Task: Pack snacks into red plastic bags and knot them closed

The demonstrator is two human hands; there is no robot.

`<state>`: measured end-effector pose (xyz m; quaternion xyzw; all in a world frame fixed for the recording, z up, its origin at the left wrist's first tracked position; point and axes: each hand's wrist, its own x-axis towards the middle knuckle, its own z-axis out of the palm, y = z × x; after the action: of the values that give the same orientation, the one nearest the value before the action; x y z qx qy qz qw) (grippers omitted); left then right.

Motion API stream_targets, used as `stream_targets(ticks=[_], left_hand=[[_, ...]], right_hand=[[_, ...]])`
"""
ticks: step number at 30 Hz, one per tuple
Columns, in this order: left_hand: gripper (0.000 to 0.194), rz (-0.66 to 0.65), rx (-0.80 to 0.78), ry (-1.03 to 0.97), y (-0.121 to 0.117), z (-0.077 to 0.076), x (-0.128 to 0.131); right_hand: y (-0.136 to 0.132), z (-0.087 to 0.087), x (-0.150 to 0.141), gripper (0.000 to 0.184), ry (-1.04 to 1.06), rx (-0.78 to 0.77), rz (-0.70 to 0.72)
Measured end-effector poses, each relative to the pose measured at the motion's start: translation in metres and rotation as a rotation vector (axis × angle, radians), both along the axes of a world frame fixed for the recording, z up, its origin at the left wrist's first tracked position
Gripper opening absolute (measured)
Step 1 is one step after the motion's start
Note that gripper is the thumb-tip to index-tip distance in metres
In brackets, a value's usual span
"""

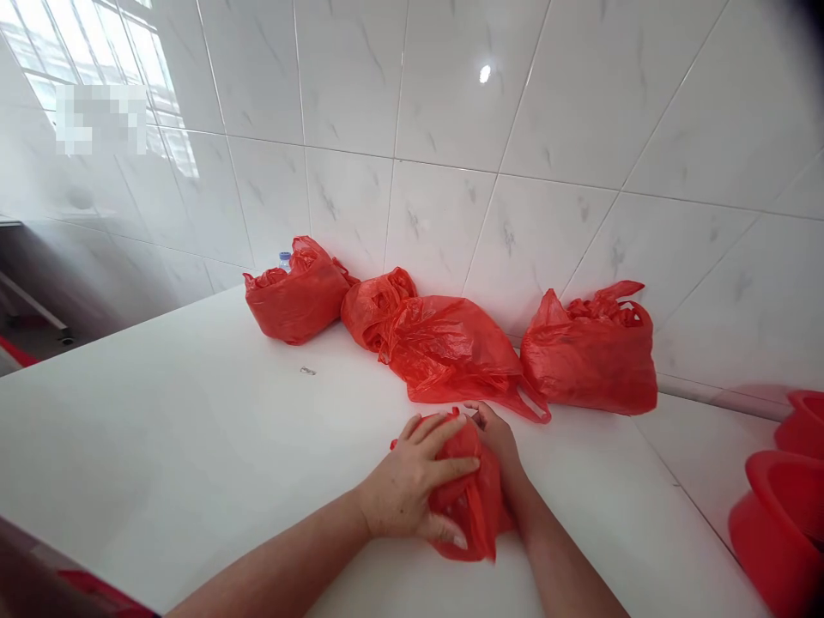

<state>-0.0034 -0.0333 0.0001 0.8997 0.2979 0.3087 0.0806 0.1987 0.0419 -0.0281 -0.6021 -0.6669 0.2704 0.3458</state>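
A bundled red plastic bag (473, 515) lies on the white table near its front, directly before me. My left hand (421, 476) is laid across its top and left side, with fingers spread over the plastic and the thumb low on the near side. Round the right and far side of the same bag curls my right hand (495, 438), its fingertips bent and partly hidden. What the bag contains cannot be made out. Just beyond my hands, a loose red plastic bag (460, 348) lies flat with its handles toward the right.
Along the tiled wall stand a filled red bag (296, 300) at left, a rolled one (373, 309) and another filled bag (589, 356) at right. A blue-capped bottle (284, 260) shows behind. Red plastic stools (772, 524) are at the right edge. A small scrap (307, 371) lies on the table.
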Motion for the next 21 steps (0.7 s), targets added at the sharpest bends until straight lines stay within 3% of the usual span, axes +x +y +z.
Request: stream_targets(ticks=[5, 8, 13, 17, 21], left_hand=[[0.036, -0.003, -0.075, 0.031, 0.004, -0.016, 0.003], [0.012, 0.018, -0.113, 0.033, 0.008, -0.019, 0.000], [0.022, 0.095, -0.238, 0.047, 0.010, -0.012, -0.007], [0.015, 0.280, -0.374, 0.023, 0.016, -0.001, -0.029], [0.013, 0.586, -0.446, -0.084, 0.028, 0.014, -0.076]], right_hand=[[-0.005, 0.003, -0.010, 0.040, -0.143, 0.006, 0.005], [-0.014, 0.008, -0.024, 0.031, -0.144, 0.001, 0.098], [-0.027, 0.014, -0.041, 0.021, -0.189, -0.001, 0.228], [-0.026, 0.008, -0.039, 0.026, -0.101, 0.067, 0.195], [-0.015, -0.001, -0.026, 0.027, -0.084, 0.243, -0.006]])
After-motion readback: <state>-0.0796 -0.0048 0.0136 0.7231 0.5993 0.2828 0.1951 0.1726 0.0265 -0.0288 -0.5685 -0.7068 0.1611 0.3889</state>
